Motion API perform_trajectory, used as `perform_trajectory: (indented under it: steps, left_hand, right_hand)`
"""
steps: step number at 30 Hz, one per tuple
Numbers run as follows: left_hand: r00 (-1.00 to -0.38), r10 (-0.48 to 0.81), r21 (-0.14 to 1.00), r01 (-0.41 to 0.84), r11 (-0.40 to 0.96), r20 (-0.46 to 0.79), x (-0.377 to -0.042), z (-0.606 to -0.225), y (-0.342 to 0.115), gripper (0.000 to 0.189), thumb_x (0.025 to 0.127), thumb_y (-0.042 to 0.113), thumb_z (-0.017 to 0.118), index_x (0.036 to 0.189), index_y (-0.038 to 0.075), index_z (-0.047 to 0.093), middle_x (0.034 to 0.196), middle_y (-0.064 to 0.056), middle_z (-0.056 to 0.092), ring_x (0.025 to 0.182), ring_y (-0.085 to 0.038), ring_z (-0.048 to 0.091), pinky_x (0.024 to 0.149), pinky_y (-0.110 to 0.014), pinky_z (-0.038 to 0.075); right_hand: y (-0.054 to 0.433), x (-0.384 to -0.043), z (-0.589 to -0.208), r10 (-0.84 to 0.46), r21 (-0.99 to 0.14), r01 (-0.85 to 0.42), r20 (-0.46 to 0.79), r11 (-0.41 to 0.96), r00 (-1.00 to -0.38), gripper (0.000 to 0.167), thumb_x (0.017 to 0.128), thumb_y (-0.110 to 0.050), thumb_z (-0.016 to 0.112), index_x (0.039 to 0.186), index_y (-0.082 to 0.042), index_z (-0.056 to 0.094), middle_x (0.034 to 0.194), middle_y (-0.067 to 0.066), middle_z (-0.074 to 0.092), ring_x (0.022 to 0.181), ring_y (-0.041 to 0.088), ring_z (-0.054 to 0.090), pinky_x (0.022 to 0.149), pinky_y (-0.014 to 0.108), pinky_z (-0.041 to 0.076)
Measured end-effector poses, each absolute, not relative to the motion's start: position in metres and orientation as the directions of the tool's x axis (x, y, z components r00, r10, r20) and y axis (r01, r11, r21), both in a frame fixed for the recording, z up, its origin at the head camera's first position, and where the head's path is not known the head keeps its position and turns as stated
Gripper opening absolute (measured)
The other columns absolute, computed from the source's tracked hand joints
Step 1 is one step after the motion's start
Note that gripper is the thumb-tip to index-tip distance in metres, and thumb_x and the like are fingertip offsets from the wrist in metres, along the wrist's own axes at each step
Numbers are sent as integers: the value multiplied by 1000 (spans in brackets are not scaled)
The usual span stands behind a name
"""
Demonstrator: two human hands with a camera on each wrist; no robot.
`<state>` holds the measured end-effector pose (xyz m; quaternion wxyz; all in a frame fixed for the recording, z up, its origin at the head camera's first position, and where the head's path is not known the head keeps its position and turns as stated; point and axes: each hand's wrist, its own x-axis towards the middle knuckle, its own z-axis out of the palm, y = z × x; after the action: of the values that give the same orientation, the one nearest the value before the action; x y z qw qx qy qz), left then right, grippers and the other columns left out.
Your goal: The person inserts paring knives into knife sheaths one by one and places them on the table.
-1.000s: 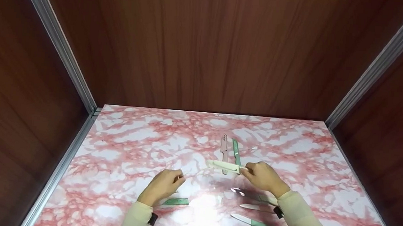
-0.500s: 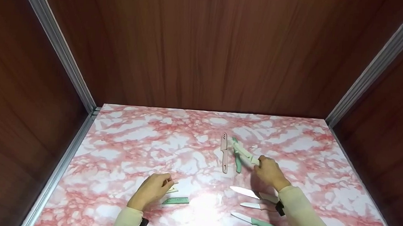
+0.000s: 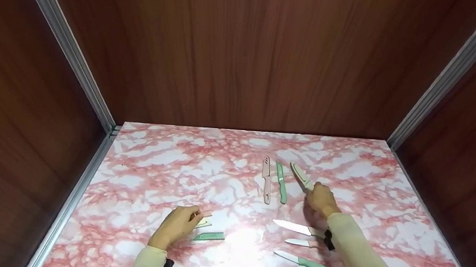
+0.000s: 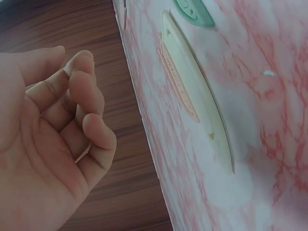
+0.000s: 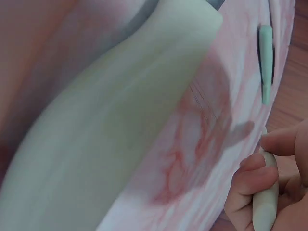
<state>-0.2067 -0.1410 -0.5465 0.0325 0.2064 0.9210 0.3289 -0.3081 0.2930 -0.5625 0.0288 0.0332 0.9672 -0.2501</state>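
Observation:
In the head view my right hand point(image 3: 321, 198) grips the cream handle of a knife point(image 3: 301, 174), whose blade is covered by a cream sheath, tip pointing away and left. The right wrist view shows my fingers wrapped round that handle point(image 5: 264, 207). Left of it lie a green knife point(image 3: 281, 182) and a pink knife point(image 3: 266, 180), both with coloured blade covers. My left hand point(image 3: 176, 224), fingers loosely bent and holding nothing, hovers by a cream sheath point(image 4: 195, 79), a pink sheath point(image 4: 178, 82) beside it and a green sheath point(image 3: 209, 236).
Near my right forearm lie bare knives with white blades: a larger cream-handled one point(image 3: 292, 227), a small pink-handled one point(image 3: 297, 242) and a green-handled one point(image 3: 314, 266). Brown wood-grain panels point(image 3: 243, 66) surround the marbled pink table point(image 3: 154, 165).
My right hand has carried the sheathed cream knife back and right, past the green knife, turning its tip away. My left hand has drawn back slightly left, uncovering part of the cream sheath.

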Motion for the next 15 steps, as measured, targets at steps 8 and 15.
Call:
perform_trajectory:
  steps: [8,15]
  left_hand:
    - [-913,397,612,367,700,93,-207,-549,-141,21,97,25,54,84,11,62,57,12,44,49,-2,38,47,-23,33]
    - [-915,394,623,359,695,87,-206,-550,-142,16,96,17,54,84,8,62,57,11,43,50,-3,36,48,-23,31]
  right_hand:
    - [286,-318,-567,117,-471,154,-107,869,-987,34,94,-23,52,103,9,46,87,26,58,80,39,61,69,51,48]
    - [274,-325,-566,151,-404,197,-143,893,-978,23,87,-18,53,93,4,54,83,19,60,77,35,61,66,50,47]
